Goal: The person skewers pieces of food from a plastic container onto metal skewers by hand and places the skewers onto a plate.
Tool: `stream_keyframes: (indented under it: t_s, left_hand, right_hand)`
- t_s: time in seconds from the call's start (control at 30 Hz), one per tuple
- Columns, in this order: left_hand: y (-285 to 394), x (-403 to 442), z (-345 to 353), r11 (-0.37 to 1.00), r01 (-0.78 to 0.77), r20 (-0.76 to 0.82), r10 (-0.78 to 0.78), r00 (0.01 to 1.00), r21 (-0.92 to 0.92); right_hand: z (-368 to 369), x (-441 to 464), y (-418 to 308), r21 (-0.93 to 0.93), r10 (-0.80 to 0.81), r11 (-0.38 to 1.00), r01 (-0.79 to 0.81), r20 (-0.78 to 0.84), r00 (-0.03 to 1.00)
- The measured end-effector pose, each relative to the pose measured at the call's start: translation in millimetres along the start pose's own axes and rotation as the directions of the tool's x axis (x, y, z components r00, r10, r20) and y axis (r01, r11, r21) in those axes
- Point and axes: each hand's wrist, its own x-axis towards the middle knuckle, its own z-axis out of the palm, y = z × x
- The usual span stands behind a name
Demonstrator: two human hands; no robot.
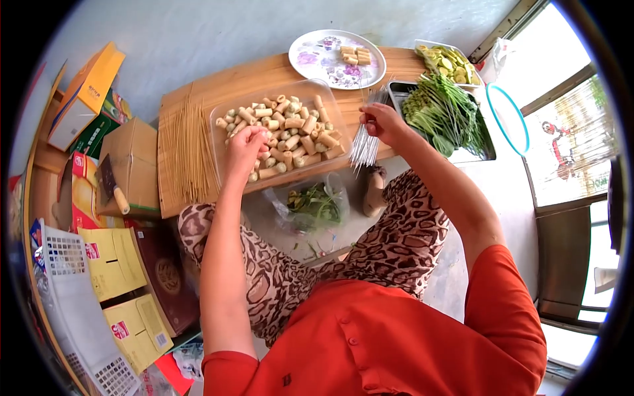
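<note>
My left hand (248, 150) is over the left part of a clear plastic tub (215, 135), its fingers closed together. What they pinch, if anything, cannot be made out among the short tan stuffed rolls (308, 124) heaped there. To the right, my right hand (384, 123) is above a bundle of thin metal skewers (364, 149). Its thumb and fingers are pinched, seemingly on a metal skewer, though the thin shape is faint. Long wooden sticks (185, 148) lie spread along the table left of the tub.
A floral plate (304, 74) bears a few rolls at the back of the wooden table (264, 74). Green vegetables (449, 115) fill a dark tray at right, near a tray of yellow-green slices (452, 65). A bag of greens (312, 206) is below. Boxes (135, 162) and a cleaver (113, 183) stand left.
</note>
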Motion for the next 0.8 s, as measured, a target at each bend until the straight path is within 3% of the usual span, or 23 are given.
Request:
stream_keyframes:
  t_s: [0.27,0.33,0.4,0.47,0.63,0.73,0.8]
  left_hand:
    - [-44.1,16.5,12.5,0.961,-0.054,-0.031,0.064,0.997,0.273]
    - [-33.2,9.9,25.9,0.803,-0.238,0.056,0.249,0.967,0.547]
    - [-30.5,8.5,37.3,0.813,-0.176,0.076,0.161,0.984,0.555]
    - [-32.0,4.9,44.7,0.680,-0.263,0.183,0.189,0.965,0.685]
    - [-41.8,7.0,57.5,0.655,-0.258,0.208,0.154,0.966,0.710]
    - [-36.1,7.6,60.7,0.583,-0.314,0.213,0.236,0.948,0.750]
    - [-30.5,8.5,61.6,0.595,-0.222,0.127,0.198,0.972,0.772]
  right_hand:
    - [36.6,-14.2,26.2,0.063,-0.075,0.996,0.065,0.172,0.982]
    - [47.8,-18.9,30.5,0.079,-0.048,0.996,0.034,0.179,0.983]
    - [59.2,-25.0,24.0,-0.030,-0.076,0.996,0.087,0.253,0.964]
    - [63.5,-32.7,19.9,-0.029,-0.079,0.995,0.092,0.308,0.948]
    - [60.3,-36.0,23.1,-0.093,-0.061,0.991,0.094,0.307,0.950]
    - [59.3,-40.1,24.2,-0.125,-0.040,0.989,0.082,0.304,0.952]
    - [58.9,-43.9,23.0,-0.151,-0.034,0.985,0.083,0.304,0.952]
